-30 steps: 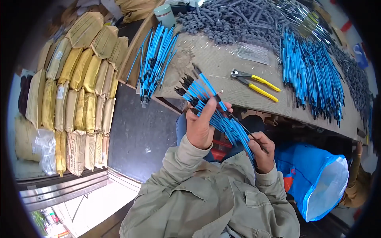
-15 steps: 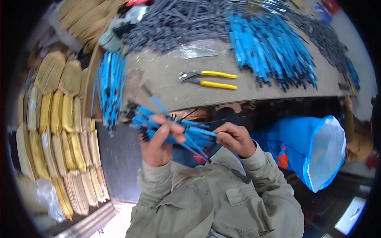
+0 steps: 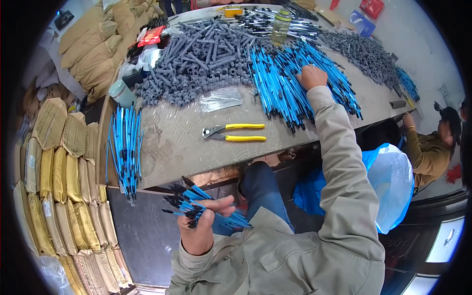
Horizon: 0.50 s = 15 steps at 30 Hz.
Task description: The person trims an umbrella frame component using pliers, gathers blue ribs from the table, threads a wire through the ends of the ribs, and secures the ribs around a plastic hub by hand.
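Note:
Low in front of my body, my left hand is closed around a bundle of thin blue rods with black ends. The rods fan out to both sides of the fingers, above my lap. Stretched out to the far right of the table, my right hand rests on a large pile of the same blue rods. Its fingers are curled down into the pile, and their tips are hidden, so what they pinch does not show.
Yellow-handled pliers and a clear packet lie on the table. Behind is a heap of grey plastic parts, with a bottle. More blue rods overhang the left edge. Right stand a blue bag and another person.
My right hand has left the bundle and reached forward and right onto the rod pile. My left hand, still holding its bundle, sits lower in view. The whole view has shifted.

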Motion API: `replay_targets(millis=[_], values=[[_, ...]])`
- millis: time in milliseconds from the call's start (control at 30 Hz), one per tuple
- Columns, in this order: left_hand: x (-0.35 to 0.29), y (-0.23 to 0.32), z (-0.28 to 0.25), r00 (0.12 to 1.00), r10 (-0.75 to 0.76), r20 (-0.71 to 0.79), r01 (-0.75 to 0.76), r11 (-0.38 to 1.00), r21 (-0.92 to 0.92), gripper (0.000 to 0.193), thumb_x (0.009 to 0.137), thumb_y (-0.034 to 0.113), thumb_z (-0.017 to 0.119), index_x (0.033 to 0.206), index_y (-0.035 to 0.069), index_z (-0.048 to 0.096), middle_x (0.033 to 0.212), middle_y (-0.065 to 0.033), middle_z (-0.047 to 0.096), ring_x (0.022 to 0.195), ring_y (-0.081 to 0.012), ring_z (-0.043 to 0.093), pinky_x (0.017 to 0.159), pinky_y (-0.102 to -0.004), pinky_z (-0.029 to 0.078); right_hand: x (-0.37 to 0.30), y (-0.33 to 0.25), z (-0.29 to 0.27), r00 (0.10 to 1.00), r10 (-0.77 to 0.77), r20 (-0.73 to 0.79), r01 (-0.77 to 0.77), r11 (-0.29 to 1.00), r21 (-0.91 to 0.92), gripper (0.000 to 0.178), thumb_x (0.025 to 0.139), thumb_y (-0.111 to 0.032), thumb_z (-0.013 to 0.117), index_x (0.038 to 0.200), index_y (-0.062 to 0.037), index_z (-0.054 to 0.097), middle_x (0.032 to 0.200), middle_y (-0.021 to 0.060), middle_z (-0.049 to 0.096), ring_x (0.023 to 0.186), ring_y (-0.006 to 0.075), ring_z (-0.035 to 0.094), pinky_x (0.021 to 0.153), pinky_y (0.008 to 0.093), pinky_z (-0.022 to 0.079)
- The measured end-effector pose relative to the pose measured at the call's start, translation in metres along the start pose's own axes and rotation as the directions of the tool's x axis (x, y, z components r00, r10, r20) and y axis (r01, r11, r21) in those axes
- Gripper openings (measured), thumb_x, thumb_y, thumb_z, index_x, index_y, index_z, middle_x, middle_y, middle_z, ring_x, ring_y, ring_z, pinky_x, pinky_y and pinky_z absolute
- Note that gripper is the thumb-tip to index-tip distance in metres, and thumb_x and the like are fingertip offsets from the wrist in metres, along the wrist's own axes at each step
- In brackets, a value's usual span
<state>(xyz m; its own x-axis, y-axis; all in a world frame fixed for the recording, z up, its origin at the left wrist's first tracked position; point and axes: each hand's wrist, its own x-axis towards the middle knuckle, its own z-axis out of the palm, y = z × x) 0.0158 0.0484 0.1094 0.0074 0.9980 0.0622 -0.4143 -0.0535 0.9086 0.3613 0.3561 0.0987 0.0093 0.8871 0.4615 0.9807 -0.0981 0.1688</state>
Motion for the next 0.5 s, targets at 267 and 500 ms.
replay_targets(millis=[267, 500], values=[[0.006, -0.003, 0.008, 0.984, -0.164, 0.072, 0.161, 0.986, 0.043, 0.02, 0.085, 0.015, 0.059, 0.095, -0.001, 0.056, 0.087, -0.0199, 0.065, 0.071, -0.0245, 0.064, 0.067, -0.0353, 0.052, 0.002, 0.016, -0.002, 1.0, 0.01, -0.027, -0.01, 1.0, 0.01, 0.034, 0.08, -0.041, 0.055, 0.073, -0.008, 0.062, 0.08, 0.0107, 0.063, 0.071, 0.0323, 0.062, 0.061, 0.0443, 0.048], [0.002, -0.012, 0.004, 0.976, -0.207, 0.062, 0.212, 0.974, -0.078, 0.017, 0.085, 0.01, 0.059, 0.097, -0.002, 0.058, 0.085, -0.017, 0.066, 0.076, -0.0228, 0.064, 0.07, -0.0332, 0.051, -0.016, -0.018, 0.006, 0.999, -0.003, -0.054, 0.005, 0.999, 0.032, 0.029, 0.079, -0.038, 0.054, 0.075, -0.0104, 0.062, 0.076, 0.0142, 0.063, 0.072, 0.0323, 0.062, 0.061, 0.0445, 0.048]])
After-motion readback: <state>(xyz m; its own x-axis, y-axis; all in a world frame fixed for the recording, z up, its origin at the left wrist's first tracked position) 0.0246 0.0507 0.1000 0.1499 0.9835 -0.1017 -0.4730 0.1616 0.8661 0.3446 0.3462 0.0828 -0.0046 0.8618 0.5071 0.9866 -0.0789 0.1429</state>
